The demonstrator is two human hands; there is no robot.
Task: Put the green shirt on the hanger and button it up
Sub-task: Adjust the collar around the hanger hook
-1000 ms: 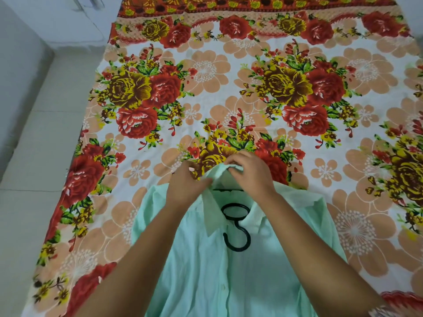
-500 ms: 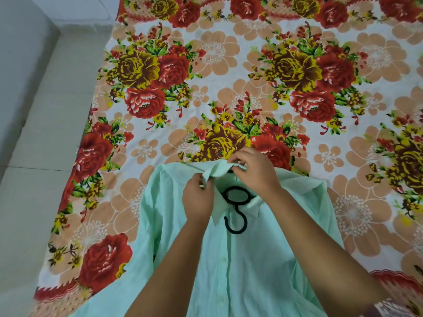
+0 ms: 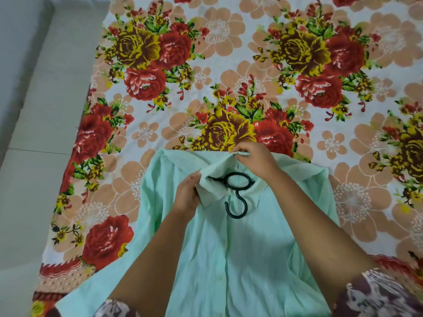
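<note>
Hands now apart: left hand point(image 3: 186, 197) pinches green shirt point(image 3: 229, 259) collar beside hanger point(image 3: 236, 217), right hand point(image 3: 256, 160) pinches it beyond.

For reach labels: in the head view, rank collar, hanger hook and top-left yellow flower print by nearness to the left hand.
1. Collar: pinched in the left hand.
2. Hanger hook: just right of it.
3. Yellow flower print: far, top left.

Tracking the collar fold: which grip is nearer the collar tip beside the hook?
Left. Left grip holds beside the collar tip; right grip pinches the shirt beyond the hanger.
</note>
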